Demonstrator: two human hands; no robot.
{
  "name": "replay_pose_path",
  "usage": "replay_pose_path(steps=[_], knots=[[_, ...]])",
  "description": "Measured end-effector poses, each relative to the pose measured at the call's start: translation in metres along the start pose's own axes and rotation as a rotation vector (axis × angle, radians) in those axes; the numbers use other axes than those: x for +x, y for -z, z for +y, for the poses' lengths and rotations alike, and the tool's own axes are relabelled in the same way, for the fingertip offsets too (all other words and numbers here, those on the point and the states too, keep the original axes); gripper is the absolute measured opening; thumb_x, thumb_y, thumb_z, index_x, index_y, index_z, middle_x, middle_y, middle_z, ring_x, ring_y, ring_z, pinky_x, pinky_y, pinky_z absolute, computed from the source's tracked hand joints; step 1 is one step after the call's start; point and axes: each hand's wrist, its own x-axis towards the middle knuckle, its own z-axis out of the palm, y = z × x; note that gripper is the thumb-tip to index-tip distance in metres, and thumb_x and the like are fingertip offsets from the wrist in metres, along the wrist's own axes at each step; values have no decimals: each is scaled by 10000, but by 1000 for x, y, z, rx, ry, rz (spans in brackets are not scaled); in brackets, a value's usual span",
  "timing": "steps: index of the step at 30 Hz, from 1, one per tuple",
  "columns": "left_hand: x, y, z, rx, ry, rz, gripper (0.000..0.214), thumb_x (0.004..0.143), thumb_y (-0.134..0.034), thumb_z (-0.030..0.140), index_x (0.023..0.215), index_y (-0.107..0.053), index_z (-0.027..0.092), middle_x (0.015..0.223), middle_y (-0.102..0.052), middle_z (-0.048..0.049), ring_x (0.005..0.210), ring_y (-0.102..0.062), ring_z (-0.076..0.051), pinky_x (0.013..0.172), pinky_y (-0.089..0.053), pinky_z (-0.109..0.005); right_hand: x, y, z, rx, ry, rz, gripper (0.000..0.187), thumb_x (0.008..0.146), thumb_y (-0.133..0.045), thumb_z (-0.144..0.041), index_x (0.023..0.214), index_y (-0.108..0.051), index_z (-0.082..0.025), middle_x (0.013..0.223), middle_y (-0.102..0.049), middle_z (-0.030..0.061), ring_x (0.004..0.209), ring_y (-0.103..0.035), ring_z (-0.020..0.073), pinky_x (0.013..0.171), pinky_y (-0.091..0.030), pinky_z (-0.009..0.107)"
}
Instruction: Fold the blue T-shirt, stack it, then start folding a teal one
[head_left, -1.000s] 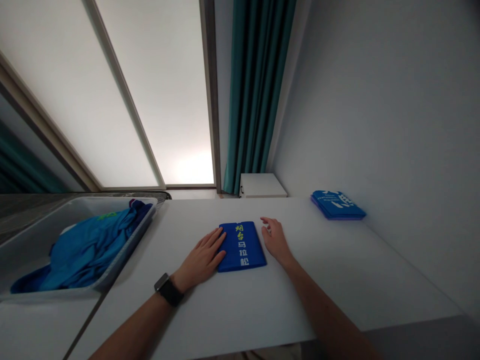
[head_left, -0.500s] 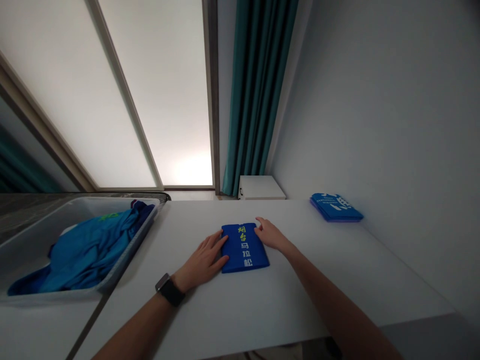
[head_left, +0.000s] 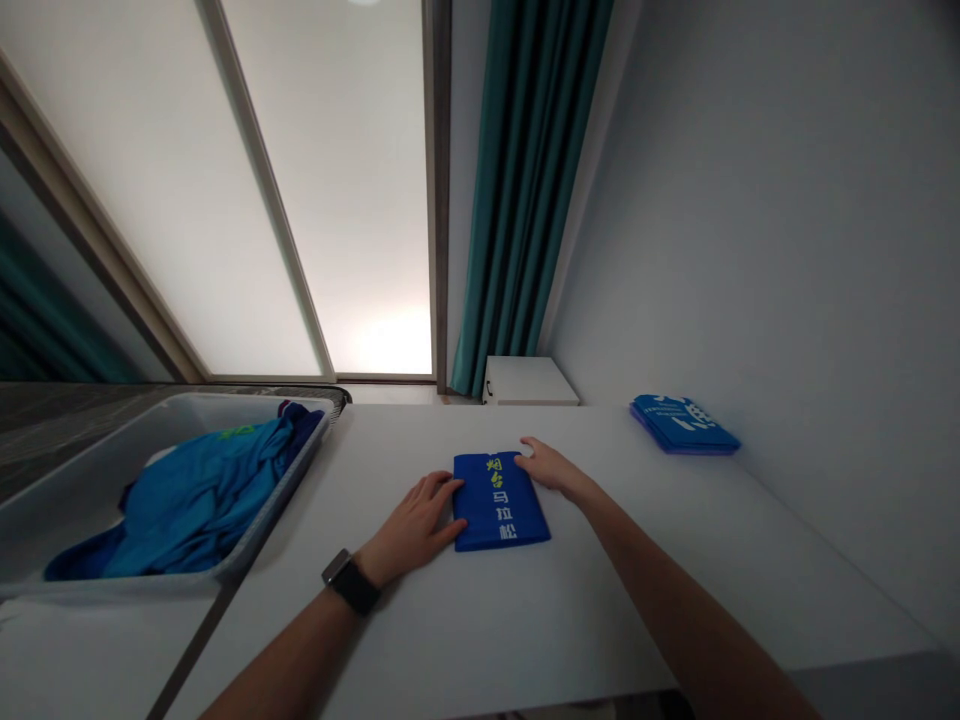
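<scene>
A folded blue garment [head_left: 487,515] with yellow and white characters lies flat on the white table [head_left: 420,640]. My left hand [head_left: 420,525] rests along its left edge, fingers spread, the fingertips and thumb touching the cloth. A dark watch is on that wrist. At the garment's upper right edge is my right hand [head_left: 551,467], its thumb at the cloth and its index finger reaching past the far side. The fingers of this hand are apart, and some of them are hidden from view.
At the left stands a whitish plastic bin [head_left: 255,555] holding crumpled blue clothes [head_left: 202,500]. Another folded blue item [head_left: 682,425] lies at the table's right, by the wall. Beyond the far edge are a white cabinet [head_left: 529,380] and a teal curtain [head_left: 532,200].
The whole view has shifted slightly, so things appear a little further right. Both hands remain at the garment's edges with little change in their pose.
</scene>
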Motion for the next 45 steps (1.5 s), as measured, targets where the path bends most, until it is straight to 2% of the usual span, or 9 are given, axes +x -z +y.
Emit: replay_pose_path(steps=[7, 13, 22, 26, 30, 35, 37, 40, 45], knots=[[-1, 0, 0, 13, 1, 8, 496, 916, -533, 442, 1359, -481, 224, 1334, -507, -126, 1194, -531, -292, 1038, -451, -484, -2, 3, -4, -26, -31, 6, 510, 842, -563, -301, 1322, -540, -128, 1203, -668, 146, 1057, -639, 245, 888, -464, 318], [0, 1, 1, 10, -2, 1, 493, 914, -537, 438, 1357, -478, 229, 1329, -509, -120, 1199, -528, -288, 1038, -453, -478, -3, 4, -4, -122, -57, -36, 281, 841, -562, -265, 1082, -652, -152, 967, -724, 85, 894, -652, 212, 765, -451, 279], [1, 3, 4, 3, 4, -11, 490, 911, -549, 407, 1355, -481, 211, 1332, -510, -125, 1202, -519, -289, 1052, -435, -481, 17, 8, -14, -127, -70, -82, 142, 815, -604, -262, 778, -676, -145, 737, -685, 31, 724, -597, 158, 606, -385, 224], [0, 2, 2, 1, 4, -8, 491, 909, -557, 389, 1355, -482, 199, 1335, -507, -129, 1201, -516, -287, 1051, -430, -482, 22, 10, -17, -108, -71, -128, 176, 792, -612, -230, 640, -637, -145, 600, -618, 4, 626, -548, 138, 553, -349, 221], [0, 0, -1, -8, -13, 7, 497, 907, -560, 398, 1362, -486, 213, 1323, -516, -129, 1182, -525, -287, 1031, -443, -480, 21, 10, -18, -84, -79, -127, 154, 803, -571, -182, 663, -619, -140, 609, -597, 6, 613, -514, 129, 534, -334, 219], [1, 1, 0, -16, -7, 2, 494, 902, -569, 390, 1356, -493, 211, 1317, -519, -126, 1187, -517, -289, 1035, -437, -483, 19, 12, -21, -29, -89, -165, 189, 888, -486, -238, 970, -625, -140, 700, -594, 3, 589, -492, 103, 506, -351, 195], [1, 2, 1, -15, 2, -17, 497, 903, -569, 390, 1356, -489, 202, 1321, -516, -129, 1197, -510, -293, 1038, -433, -488, 22, 16, -24, -19, -91, -230, 228, 884, -526, -307, 1018, -625, -153, 698, -587, -2, 548, -477, 95, 472, -346, 192], [1, 4, 2, -14, 5, -32, 497, 906, -566, 387, 1357, -484, 196, 1328, -510, -132, 1201, -505, -293, 1043, -426, -494, 31, 22, -31, -24, -89, -373, 277, 827, -622, -406, 948, -665, -161, 670, -587, 2, 498, -476, 95, 424, -351, 202], [1, 3, 2, -22, 2, -25, 501, 896, -583, 379, 1355, -485, 204, 1322, -514, -130, 1202, -505, -290, 1043, -426, -487, 53, 29, -47, -63, -78, -589, 426, 706, -736, -521, 910, -684, -151, 758, -662, 47, 570, -583, 136, 455, -448, 226]])
